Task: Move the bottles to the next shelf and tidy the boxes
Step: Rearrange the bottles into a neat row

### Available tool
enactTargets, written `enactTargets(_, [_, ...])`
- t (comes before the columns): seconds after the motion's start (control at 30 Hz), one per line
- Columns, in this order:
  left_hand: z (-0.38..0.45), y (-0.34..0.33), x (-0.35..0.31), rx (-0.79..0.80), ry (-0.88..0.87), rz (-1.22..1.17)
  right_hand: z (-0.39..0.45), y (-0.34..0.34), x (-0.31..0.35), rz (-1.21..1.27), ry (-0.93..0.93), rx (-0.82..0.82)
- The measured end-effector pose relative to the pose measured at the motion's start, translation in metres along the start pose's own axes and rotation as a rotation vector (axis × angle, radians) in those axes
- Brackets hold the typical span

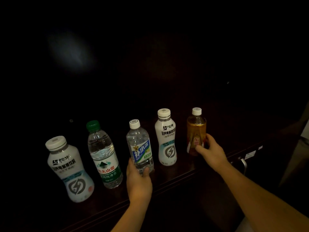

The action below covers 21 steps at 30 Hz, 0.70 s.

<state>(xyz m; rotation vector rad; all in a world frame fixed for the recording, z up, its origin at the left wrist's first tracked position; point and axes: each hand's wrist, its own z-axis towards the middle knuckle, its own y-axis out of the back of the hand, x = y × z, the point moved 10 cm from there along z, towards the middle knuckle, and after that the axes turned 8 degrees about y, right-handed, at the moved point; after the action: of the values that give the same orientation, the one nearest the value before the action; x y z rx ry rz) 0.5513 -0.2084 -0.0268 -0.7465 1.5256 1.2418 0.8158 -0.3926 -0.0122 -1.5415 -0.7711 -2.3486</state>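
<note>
Several bottles stand in a row on a dark wooden shelf (175, 174). From the left: a white drink bottle (70, 169), a clear water bottle with a green cap (104, 156), a clear bottle with a blue label (140, 148), a second white drink bottle (166, 139) and an amber drink bottle (196, 129). My left hand (138, 180) grips the base of the blue-label bottle. My right hand (211, 151) wraps the lower part of the amber bottle. No boxes are in view.
The shelf's back is in deep darkness. A metal handle (244, 164) and small white labels (250, 154) sit on the front edge at the right, below my right arm. A pale surface shows at the far right edge.
</note>
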Motion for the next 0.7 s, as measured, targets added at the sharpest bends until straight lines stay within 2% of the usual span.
enactTargets(0.07, [0.000, 0.000, 0.001, -0.005, 0.003, 0.010, 0.002, -0.005, 0.002, -0.028, 0.002, 0.005])
enactTargets(0.17, [0.000, 0.000, 0.001, -0.002, 0.001, 0.006, 0.002, -0.008, 0.005, -0.195, 0.029, -0.092])
enactTargets(0.23, [0.000, 0.000, 0.001, 0.007, -0.005, -0.001, 0.002, -0.008, 0.005, -0.203, 0.050, -0.124])
enactTargets(0.4, [-0.001, 0.000, -0.001, -0.001, -0.025, 0.008, 0.007, -0.011, -0.004, -0.097, -0.002, -0.021])
enactTargets(0.7, [-0.001, 0.001, -0.003, 0.005, 0.012, 0.009, 0.015, -0.013, -0.011, -0.034, -0.063, 0.053])
